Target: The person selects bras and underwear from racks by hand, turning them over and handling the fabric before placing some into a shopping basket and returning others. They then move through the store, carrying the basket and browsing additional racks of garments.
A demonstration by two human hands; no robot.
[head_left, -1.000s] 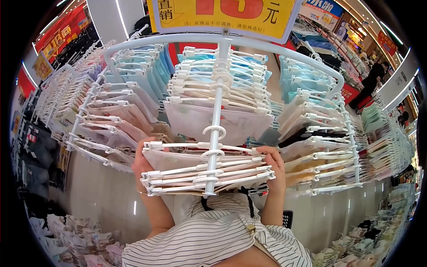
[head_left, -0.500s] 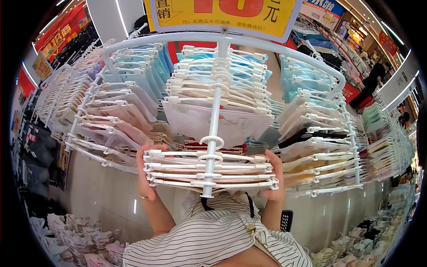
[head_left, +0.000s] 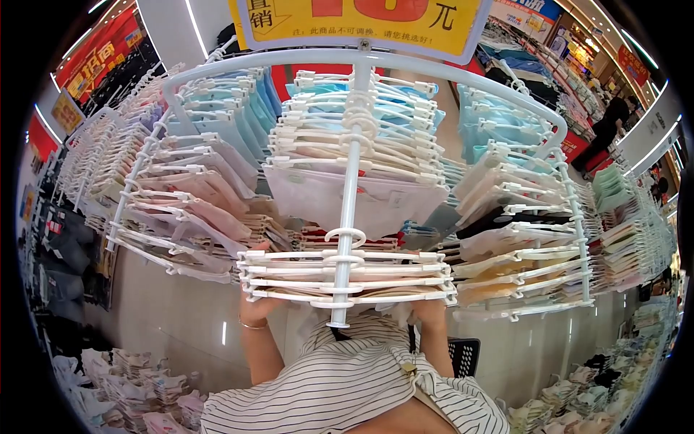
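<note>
Several white clip hangers (head_left: 390, 273) with pale garments hang in a stack at the near end of the rack's middle rail (head_left: 348, 184). At the stack's left end is my left hand (head_left: 258, 309), low beside the hanger clips, its fingers mostly hidden behind them. Under the right end of the stack is my right hand (head_left: 429, 311), its fingers covered by the hangers and cloth. Farther back on the same rail hangs a fuller row, with a pale lilac garment (head_left: 311, 195) in front.
Side rails carry pale garments on the left (head_left: 217, 210) and right (head_left: 499, 242). A yellow sign (head_left: 361, 29) stands above the rack. Other garment racks are at both sides and behind. A person in black (head_left: 611, 130) is at the back right.
Both my hands have moved down and are more hidden under the front hangers. Those hangers have shifted a little, and a gap shows between two hooks.
</note>
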